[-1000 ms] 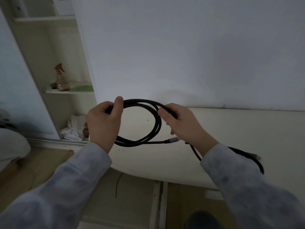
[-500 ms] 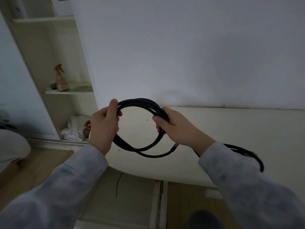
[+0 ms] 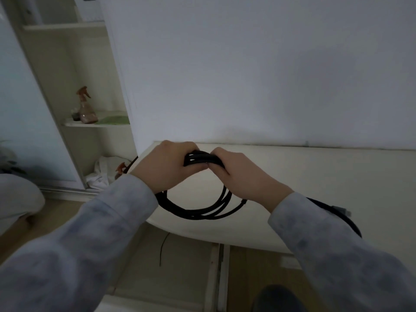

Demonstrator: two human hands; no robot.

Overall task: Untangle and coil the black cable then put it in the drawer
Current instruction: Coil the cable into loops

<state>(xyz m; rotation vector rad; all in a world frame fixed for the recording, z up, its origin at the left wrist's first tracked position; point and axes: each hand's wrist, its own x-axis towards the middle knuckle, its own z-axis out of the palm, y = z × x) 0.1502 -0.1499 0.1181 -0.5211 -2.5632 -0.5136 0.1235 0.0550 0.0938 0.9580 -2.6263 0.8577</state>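
Note:
The black cable [image 3: 198, 210] hangs in several loops over the cream tabletop [image 3: 315, 176]. My left hand [image 3: 166, 167] and my right hand [image 3: 243, 174] both grip the top of the coil side by side, thumbs nearly touching. A loose tail of the cable with a grey plug [image 3: 340, 210] trails behind my right sleeve. A drawer front [image 3: 180, 262] sits below the table edge; I cannot tell if it is open.
An open cream shelf unit [image 3: 67, 64] stands at the left with a brown spray bottle [image 3: 85, 106] on a shelf and white cloth [image 3: 101, 172] below. A white wall backs the table. Wooden floor shows at the lower left.
My hands have come together at the top of the coil, closing the wide loop into a tighter bundle. The loops now hang lower beneath both hands.

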